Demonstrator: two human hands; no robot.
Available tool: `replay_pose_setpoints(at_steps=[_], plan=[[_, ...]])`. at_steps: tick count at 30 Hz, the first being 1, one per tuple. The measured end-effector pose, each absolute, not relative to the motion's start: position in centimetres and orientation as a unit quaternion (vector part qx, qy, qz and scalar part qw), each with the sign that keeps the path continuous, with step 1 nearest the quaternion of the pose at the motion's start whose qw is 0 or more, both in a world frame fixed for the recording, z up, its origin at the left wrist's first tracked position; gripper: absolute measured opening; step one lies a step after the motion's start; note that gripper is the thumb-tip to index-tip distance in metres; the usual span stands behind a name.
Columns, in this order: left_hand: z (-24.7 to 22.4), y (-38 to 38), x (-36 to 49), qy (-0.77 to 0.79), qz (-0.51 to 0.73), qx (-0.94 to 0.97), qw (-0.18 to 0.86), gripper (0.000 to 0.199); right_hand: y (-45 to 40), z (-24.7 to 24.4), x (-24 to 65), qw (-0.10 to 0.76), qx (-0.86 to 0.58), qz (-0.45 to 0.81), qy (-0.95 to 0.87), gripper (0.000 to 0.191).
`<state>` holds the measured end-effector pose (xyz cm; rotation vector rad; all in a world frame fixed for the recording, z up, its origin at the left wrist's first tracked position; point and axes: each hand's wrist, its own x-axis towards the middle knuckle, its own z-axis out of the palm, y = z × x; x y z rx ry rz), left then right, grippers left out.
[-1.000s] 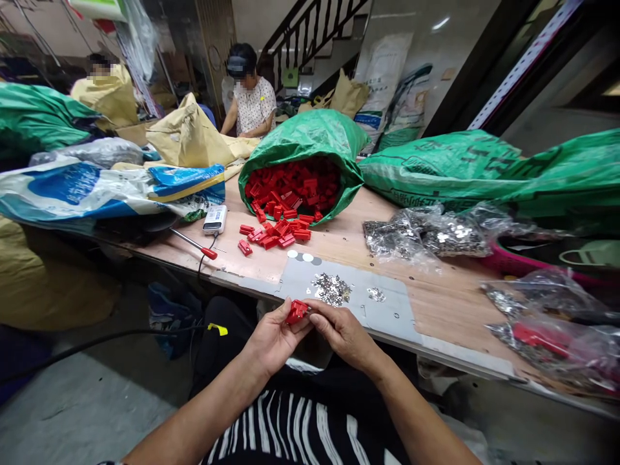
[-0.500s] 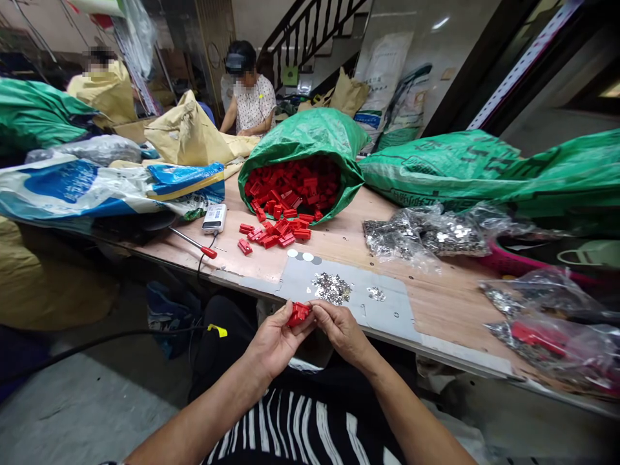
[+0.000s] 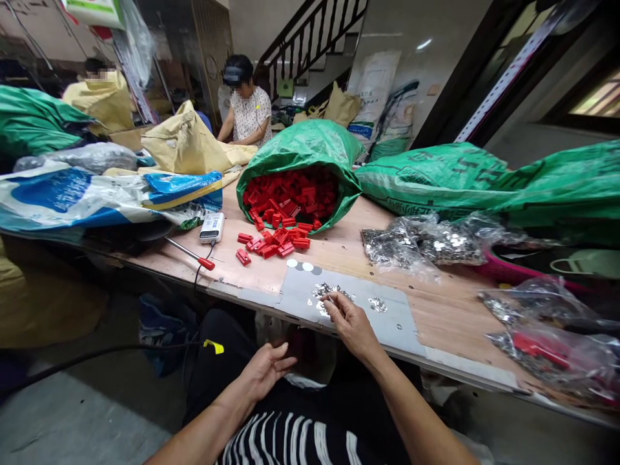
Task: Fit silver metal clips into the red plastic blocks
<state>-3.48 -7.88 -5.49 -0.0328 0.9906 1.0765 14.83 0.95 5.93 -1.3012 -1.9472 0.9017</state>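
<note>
My left hand (image 3: 268,370) is below the table's front edge, palm turned up, its fingers apart and no red piece visible in it. Over the grey mat (image 3: 387,323), my right hand (image 3: 347,321) reaches to a pile of small shiny metal pieces (image 3: 321,309). Its thumb and forefinger are pinched together; a thin sliver shows at the tips, too small to name. A smaller heap of metal pieces (image 3: 377,304) lies to the right on the mat. Loose red plastic pieces (image 3: 276,240) lie behind it, in front of a green sack (image 3: 310,143) full of them.
A red-handled screwdriver-like tool (image 3: 206,263) and a white device (image 3: 212,228) with a cable lie left. Clear bags of metal pieces (image 3: 402,245) and a pink basket (image 3: 498,265) are right. A co-worker (image 3: 249,110) sits across the table. Below my hands is a pale bag (image 3: 310,382).
The red piece that was in my left hand is out of sight. My left hand has opened and dropped lower; my right hand has moved away from it, onto the metal pieces.
</note>
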Motion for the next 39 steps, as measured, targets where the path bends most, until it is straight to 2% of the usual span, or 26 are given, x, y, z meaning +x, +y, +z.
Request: replay_pose_setpoints(at_steps=[5, 9, 12, 17, 22, 27, 31, 35, 39], plan=[[-7.2, -8.3, -4.2, 0.421, 0.476, -0.014, 0.772, 0.028, 3.6, 5.8, 13.5, 0.296, -0.489, 0.303, -0.763, 0.025], [-8.1, -8.4, -4.3, 0.41, 0.488, -0.004, 0.771, 0.025, 7.2, 6.1, 11.2, 0.258, -0.489, 0.21, -0.807, 0.014], [-8.5, -8.2, -4.3, 0.411, 0.49, 0.003, 0.769, 0.026, 10.2, 6.4, 9.0, 0.227, -0.494, 0.176, -0.821, 0.029], [-8.9, -8.1, -4.2, 0.408, 0.477, 0.019, 0.778, 0.033, 14.8, 5.9, 6.3, 0.222, -0.551, 0.152, -0.79, 0.052], [-8.9, -8.2, -4.2, 0.404, 0.48, 0.03, 0.778, 0.035, 17.3, 5.0, 5.8, 0.21, -0.576, 0.153, -0.775, 0.048], [-8.7, -8.2, -4.0, 0.407, 0.473, 0.027, 0.781, 0.04, 17.3, 5.3, 6.3, 0.223, -0.553, 0.187, -0.781, 0.03], [-8.9, -8.3, -3.9, 0.41, 0.477, 0.033, 0.777, 0.033, 16.2, 6.2, 7.1, 0.248, -0.519, 0.246, -0.78, 0.018], [-7.7, -8.4, -4.2, 0.4, 0.47, 0.083, 0.783, 0.034, 13.1, 7.1, 8.2, 0.253, -0.488, 0.33, -0.768, 0.025], [-3.7, -8.6, -4.8, 0.354, 0.49, 0.161, 0.78, 0.038, 7.1, 7.5, 9.7, 0.229, -0.417, 0.448, -0.757, 0.029]])
